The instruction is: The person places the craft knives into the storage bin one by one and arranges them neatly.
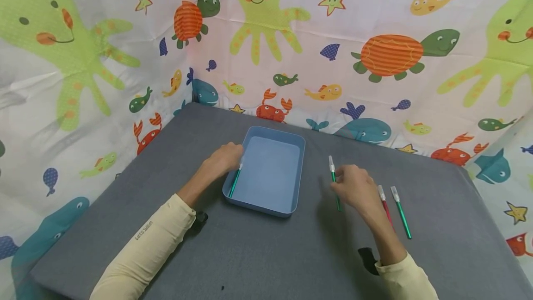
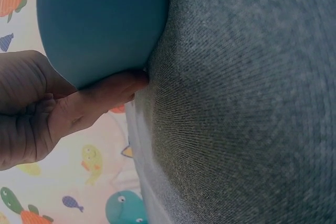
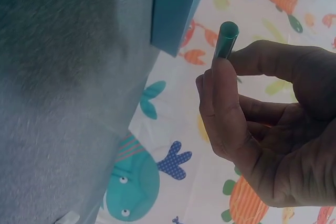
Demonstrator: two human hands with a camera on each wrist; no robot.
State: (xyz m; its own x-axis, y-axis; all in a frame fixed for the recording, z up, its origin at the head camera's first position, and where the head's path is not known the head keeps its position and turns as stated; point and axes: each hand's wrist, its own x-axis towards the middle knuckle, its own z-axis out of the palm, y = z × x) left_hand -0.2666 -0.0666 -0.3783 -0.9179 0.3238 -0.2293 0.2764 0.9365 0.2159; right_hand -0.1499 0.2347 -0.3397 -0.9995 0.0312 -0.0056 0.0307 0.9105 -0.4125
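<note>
My left hand point(image 1: 226, 157) grips the left wall of a shallow blue tray point(image 1: 303, 161), thumb along the outside in the left wrist view; the other fingertips are hidden. Inside the tray, a green craft knife point(image 1: 235, 182) with a pale cap lies along that wall, its capped end beside the hand. My right hand point(image 1: 356, 186) pinches another green craft knife point(image 1: 333, 176) over the cloth, clear cap pointing away. In the right wrist view, the hollow end of its green handle point(image 3: 226, 40) sticks out past the thumb and fingertips.
Right of the right hand lie a red craft knife point(image 1: 386, 207), partly hidden by the wrist, and a green-handled one point(image 1: 401, 212), both capped. Grey cloth point(image 1: 266, 253) covers the table. A sea-animal printed curtain point(image 1: 266, 78) hangs around its back and sides.
</note>
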